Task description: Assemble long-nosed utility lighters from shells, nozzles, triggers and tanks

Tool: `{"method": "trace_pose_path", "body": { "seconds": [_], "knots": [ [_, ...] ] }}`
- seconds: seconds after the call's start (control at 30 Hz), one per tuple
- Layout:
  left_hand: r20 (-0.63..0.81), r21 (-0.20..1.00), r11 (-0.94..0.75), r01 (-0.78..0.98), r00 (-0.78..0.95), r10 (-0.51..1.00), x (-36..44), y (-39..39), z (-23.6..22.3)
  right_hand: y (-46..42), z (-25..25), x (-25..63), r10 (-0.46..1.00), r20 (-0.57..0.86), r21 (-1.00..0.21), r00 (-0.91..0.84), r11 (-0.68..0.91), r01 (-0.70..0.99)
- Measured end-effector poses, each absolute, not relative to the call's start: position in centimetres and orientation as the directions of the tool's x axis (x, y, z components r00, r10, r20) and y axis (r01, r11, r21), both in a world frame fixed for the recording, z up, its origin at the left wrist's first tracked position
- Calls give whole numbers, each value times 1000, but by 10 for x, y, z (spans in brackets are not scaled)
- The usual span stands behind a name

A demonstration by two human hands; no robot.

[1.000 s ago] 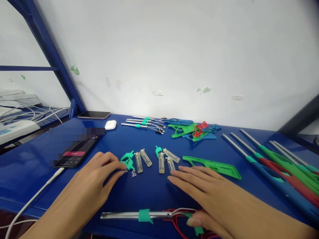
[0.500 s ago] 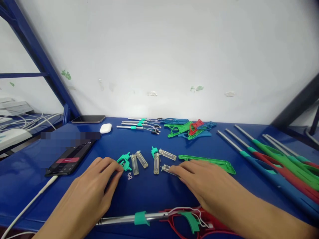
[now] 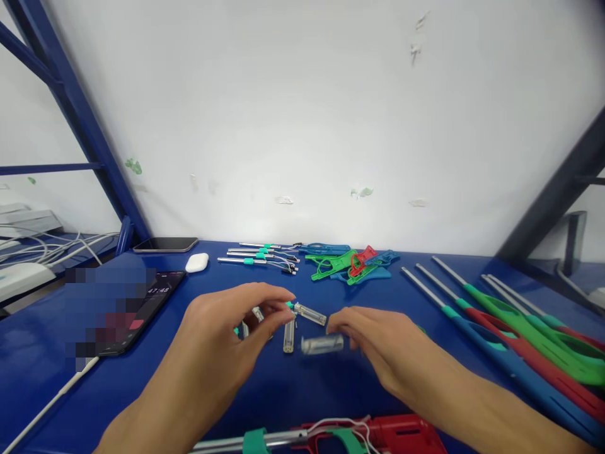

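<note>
My left hand (image 3: pixel 222 340) is raised over the blue table (image 3: pixel 293 391) with thumb and fingers curled into a pinch; what it holds is hidden. Under it show a teal plastic piece (image 3: pixel 235 331) and a clear tube (image 3: pixel 258 313). My right hand (image 3: pixel 382 343) grips a small clear plastic tube (image 3: pixel 322 345) at its fingertips, lifted and blurred. Two more clear tubes (image 3: pixel 310 313) (image 3: pixel 288 338) lie between the hands. A red shell (image 3: pixel 406 436) with a metal tube (image 3: pixel 278 437) and wires lies at the near edge.
A phone (image 3: pixel 146 302) on a white cable (image 3: pixel 42 410) lies left, with a white earbud case (image 3: pixel 197 262) and a second phone (image 3: pixel 165 244) behind it. Wired metal tubes (image 3: pixel 258 253) and coloured shells (image 3: pixel 350 261) sit near the wall. Long lighters (image 3: pixel 520 328) fill the right.
Both hands have lifted off the table and come closer together. My right hand has picked up a clear tube. My left hand has left the teal piece and closed into a pinch.
</note>
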State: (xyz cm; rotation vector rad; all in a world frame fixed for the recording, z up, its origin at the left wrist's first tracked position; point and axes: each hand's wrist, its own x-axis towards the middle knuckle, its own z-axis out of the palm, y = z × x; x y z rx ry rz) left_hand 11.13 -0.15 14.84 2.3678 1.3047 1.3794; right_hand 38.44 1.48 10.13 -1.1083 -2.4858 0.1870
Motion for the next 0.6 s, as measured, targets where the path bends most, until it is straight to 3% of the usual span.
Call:
{"method": "trace_pose_path", "body": {
  "seconds": [0.3, 0.6],
  "knots": [
    [619, 526, -555, 645, 157, 769, 106, 2, 156, 0, 103, 374, 720, 243, -374, -650, 688, 622],
    [552, 563, -565, 603, 235, 800, 122, 10, 143, 20, 89, 368, 657, 201, -304, -727, 747, 591]
  ]
}}
